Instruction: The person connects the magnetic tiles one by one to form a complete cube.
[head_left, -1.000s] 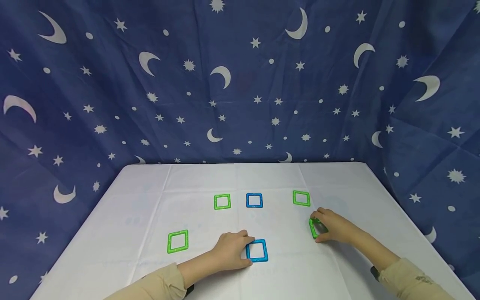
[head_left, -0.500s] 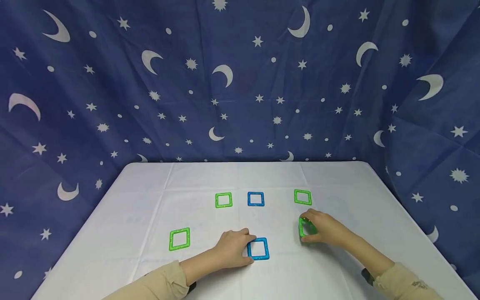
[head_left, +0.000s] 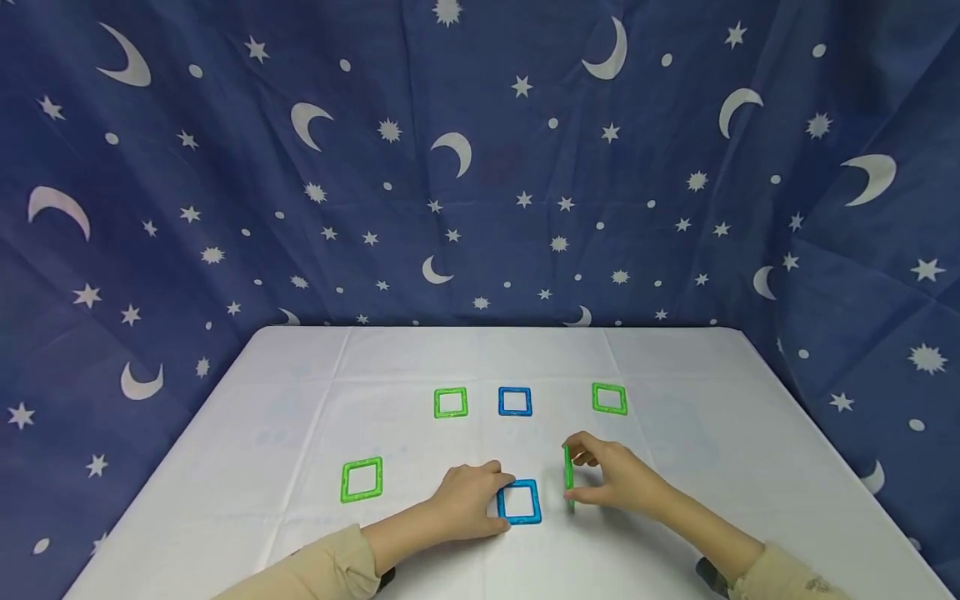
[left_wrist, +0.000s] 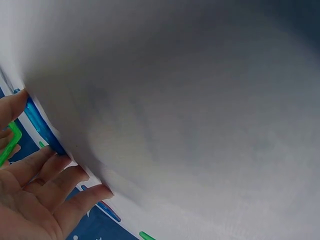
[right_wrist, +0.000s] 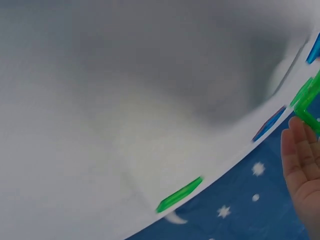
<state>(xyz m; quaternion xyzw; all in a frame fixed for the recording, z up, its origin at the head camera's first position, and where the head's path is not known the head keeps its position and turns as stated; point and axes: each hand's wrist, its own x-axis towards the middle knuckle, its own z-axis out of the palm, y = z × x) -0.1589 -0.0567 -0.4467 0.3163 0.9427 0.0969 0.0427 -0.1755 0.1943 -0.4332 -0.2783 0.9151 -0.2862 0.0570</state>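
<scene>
My left hand [head_left: 468, 502] pinches the left edge of a blue square frame tile [head_left: 537, 502] that lies on the white table, thumb at the near corner and fingers at the far one. To its right, my right hand [head_left: 617, 477] grips a green square frame tile [head_left: 568, 477] between thumb and fingers. That green tile stands on edge, seen almost side-on, a short way from the blue tile. In the right wrist view a corner of the held green tile [right_wrist: 303, 111] shows above the fingers. The left wrist view shows the blue tile [left_wrist: 42, 125] between thumb and fingers.
At the back of the white table [head_left: 300, 533] lie a green tile [head_left: 451, 416], a blue tile [head_left: 515, 414] and another green tile [head_left: 610, 411]. One more green tile [head_left: 362, 498] lies left of my left hand. A blue star-and-moon curtain [head_left: 480, 167] hangs behind.
My right hand has moved left with the green tile, bringing it near the blue one and turning it upright. The left hand has kept its place on the blue tile.
</scene>
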